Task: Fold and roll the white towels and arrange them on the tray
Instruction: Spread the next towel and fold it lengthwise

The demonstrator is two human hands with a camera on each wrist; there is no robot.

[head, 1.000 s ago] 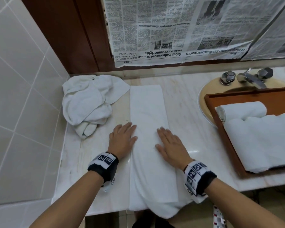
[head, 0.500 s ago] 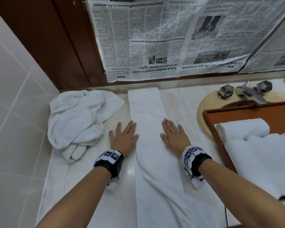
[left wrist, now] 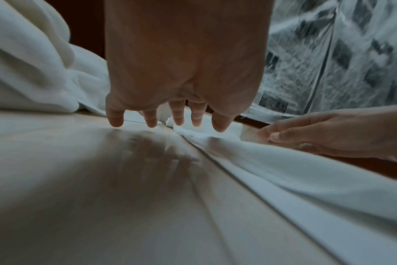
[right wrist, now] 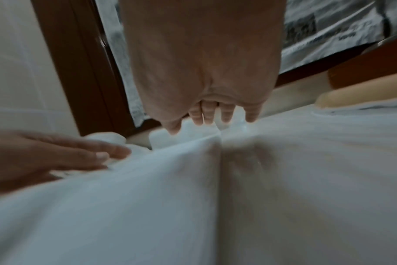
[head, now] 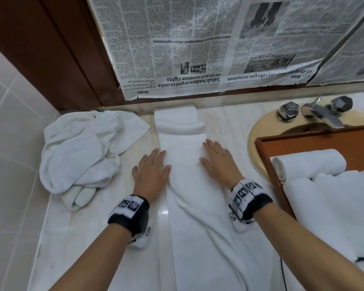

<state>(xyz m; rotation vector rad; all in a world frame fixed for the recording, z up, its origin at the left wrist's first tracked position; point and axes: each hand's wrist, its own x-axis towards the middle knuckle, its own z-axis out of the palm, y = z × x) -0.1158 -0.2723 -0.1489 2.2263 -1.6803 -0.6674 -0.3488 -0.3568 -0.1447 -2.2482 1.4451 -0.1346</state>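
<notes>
A long white towel (head: 185,156), folded into a narrow strip, lies lengthwise on the marble counter (head: 97,238). Its far end is bunched against the back wall. My left hand (head: 151,169) lies flat at the strip's left edge, fingers straight, the thumb side on the cloth. My right hand (head: 216,158) lies flat on the strip's right edge. In the left wrist view the left hand (left wrist: 170,122) hovers spread just over the counter beside the strip (left wrist: 283,172). The right wrist view shows the right hand (right wrist: 215,122) over the strip (right wrist: 125,206).
A crumpled white towel pile (head: 86,152) sits at the back left against the tiled wall. A wooden tray (head: 303,143) lies over the sink (head: 259,131) at right, holding a rolled towel (head: 309,164) and a flat white towel (head: 332,206). A faucet (head: 322,114) and newspaper (head: 208,45) stand behind.
Both flat hands have slid away from me along the towel strip toward the wall. The strip's far end has bunched up into a fold against the back wall.
</notes>
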